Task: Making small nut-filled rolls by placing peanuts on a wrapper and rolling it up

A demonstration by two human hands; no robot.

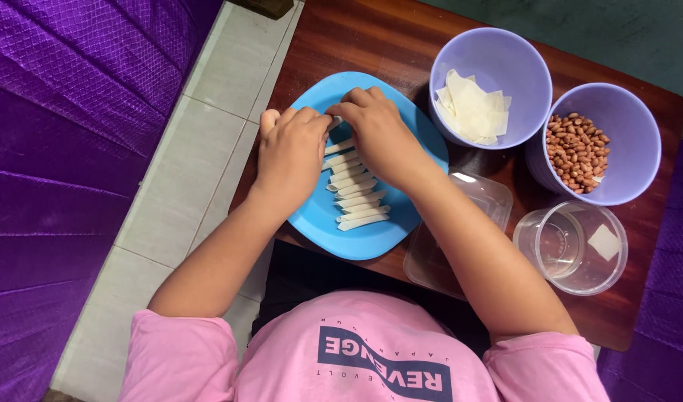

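Head view looks straight down on both hands meeting over a blue plate (371,242). Left hand (291,158) and right hand (380,134) pinch a small rolled wrapper (334,121) between their fingertips, its long axis running roughly left to right. Below it, finished rolls (356,197) lie in a row, each lengthwise across the plate. The plate sits on a dark wooden table (356,37) beside pale floor tiles (185,156) and purple fabric (73,134).

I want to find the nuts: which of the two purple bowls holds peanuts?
The right purple bowl near the table edge holds peanuts; the other bowl holds white sheets.
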